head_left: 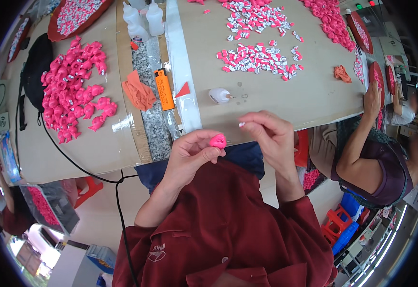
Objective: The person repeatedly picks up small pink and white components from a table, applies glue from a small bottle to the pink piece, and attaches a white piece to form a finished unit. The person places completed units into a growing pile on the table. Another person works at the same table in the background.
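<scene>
My left hand (193, 152) pinches a small bright pink moulded piece (218, 140) between thumb and fingers, just off the table's near edge. To its right, my right hand (269, 133) holds a tiny white piece (242, 124) at its fingertips; the two pieces are apart. Beyond my hands a small white squeeze bottle (220, 95) lies on its side, its nozzle pointing right. Farther off spread many small pink-and-white pieces (261, 60). On the left side of the table lies a heap of pink figures (72, 88).
An orange box cutter (164, 89) and a crumpled orange cloth (138, 91) lie left of centre. White squeeze bottles (155, 20) stand at the back. A black cable (118, 205) hangs near my left arm. At the right sits a co-worker (367, 158); red trays (360, 32) line that side.
</scene>
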`<action>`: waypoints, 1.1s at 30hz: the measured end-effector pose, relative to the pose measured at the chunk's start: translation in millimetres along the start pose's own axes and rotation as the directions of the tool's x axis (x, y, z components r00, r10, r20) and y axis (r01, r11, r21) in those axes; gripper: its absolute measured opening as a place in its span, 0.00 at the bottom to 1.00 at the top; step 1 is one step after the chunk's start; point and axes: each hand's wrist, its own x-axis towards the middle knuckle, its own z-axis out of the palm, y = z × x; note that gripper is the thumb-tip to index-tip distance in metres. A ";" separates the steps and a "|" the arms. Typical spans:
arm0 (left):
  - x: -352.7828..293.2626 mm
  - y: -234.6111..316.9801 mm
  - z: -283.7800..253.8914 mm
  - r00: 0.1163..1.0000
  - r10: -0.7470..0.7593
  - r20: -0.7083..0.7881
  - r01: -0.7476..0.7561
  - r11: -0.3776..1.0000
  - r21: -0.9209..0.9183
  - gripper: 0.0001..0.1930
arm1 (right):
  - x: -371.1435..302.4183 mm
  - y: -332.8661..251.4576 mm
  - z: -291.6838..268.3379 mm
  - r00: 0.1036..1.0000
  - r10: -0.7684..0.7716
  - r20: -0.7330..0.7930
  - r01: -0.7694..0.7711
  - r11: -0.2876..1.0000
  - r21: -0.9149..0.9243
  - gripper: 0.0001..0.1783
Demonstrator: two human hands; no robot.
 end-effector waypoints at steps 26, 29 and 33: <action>-2.3 -0.6 3.8 1.000 -0.013 -0.003 0.013 0.993 0.117 0.14 | -15.1 10.1 12.8 0.994 0.096 0.057 -0.108 0.948 0.300 0.08; -2.3 -0.6 3.0 1.000 -0.012 0.005 0.012 0.991 0.130 0.14 | -14.1 8.7 12.0 0.996 0.062 0.062 -0.078 0.954 0.290 0.08; -1.6 -2.3 1.5 1.000 -0.013 0.023 0.010 0.990 0.140 0.14 | -14.1 2.5 12.9 0.986 0.165 0.020 -0.162 0.923 0.349 0.08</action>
